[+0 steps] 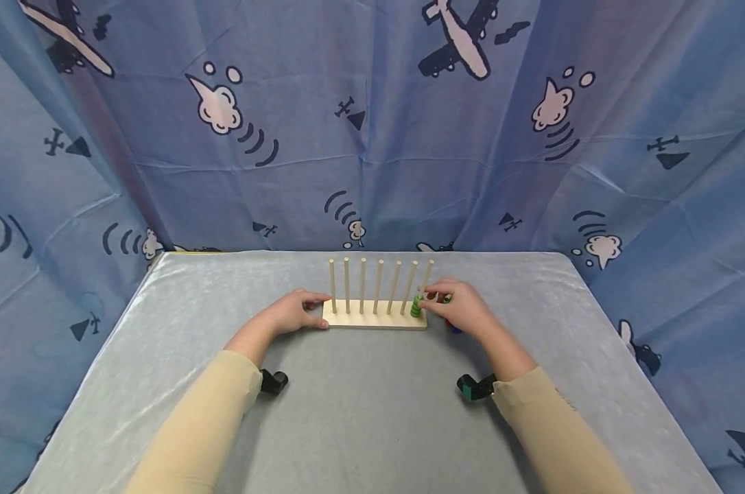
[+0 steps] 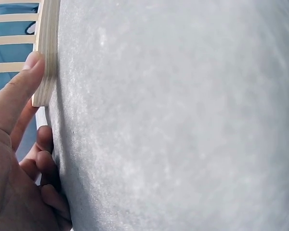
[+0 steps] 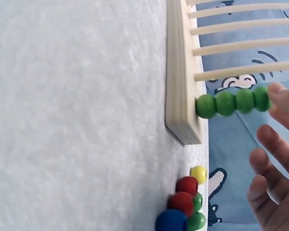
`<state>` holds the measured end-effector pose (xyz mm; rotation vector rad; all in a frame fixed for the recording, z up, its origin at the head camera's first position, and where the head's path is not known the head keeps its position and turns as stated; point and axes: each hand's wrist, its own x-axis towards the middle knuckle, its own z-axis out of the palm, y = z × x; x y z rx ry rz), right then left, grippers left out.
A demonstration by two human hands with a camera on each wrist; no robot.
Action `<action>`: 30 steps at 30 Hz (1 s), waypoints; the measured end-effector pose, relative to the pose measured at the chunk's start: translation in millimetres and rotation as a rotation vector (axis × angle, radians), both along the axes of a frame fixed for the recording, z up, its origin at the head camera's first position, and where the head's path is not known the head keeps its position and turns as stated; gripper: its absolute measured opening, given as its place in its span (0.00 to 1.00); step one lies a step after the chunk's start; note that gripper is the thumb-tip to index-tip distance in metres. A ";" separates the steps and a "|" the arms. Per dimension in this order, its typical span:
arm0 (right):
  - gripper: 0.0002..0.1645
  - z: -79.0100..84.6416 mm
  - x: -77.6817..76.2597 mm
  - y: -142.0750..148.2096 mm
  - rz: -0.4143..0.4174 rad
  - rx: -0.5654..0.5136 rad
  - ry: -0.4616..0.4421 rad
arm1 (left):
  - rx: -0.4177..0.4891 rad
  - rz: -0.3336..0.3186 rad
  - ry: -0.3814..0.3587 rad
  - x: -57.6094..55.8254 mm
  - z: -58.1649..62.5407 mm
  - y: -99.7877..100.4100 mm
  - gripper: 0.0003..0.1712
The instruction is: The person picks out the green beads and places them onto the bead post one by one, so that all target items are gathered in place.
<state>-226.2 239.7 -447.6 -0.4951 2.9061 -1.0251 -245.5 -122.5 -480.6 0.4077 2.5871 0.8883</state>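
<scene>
Left hand (image 1: 291, 313) grips the board (image 1: 372, 322) by its left end, thumb on the near side; board sits central, well back. Right hand (image 1: 465, 309) pinches the top green bead (image 3: 261, 99) on the rightmost peg (image 1: 428, 273), other fingers half curled. Those could brush the loose beads (image 3: 181, 204) just right, sending them rolling. Pale grey cloth-covered table (image 1: 372, 412); blue plane-print curtain (image 1: 298, 199) beyond.

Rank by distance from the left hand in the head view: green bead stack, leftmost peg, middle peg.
1. Leftmost peg: left end of the board, beside the left hand.
2. Middle peg: halfway along.
3. Green bead stack: right end, touching the right hand.
</scene>
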 end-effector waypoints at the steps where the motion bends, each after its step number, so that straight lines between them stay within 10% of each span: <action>1: 0.20 0.6 0.0 0.9 -0.002 -0.015 -0.002 | 0.002 0.002 -0.002 0.6 0.2 0.0 0.40; 30: 0.21 2.1 -13.6 73.5 -0.120 0.018 -0.069 | 0.022 0.004 -0.011 0.2 -1.6 -2.3 0.40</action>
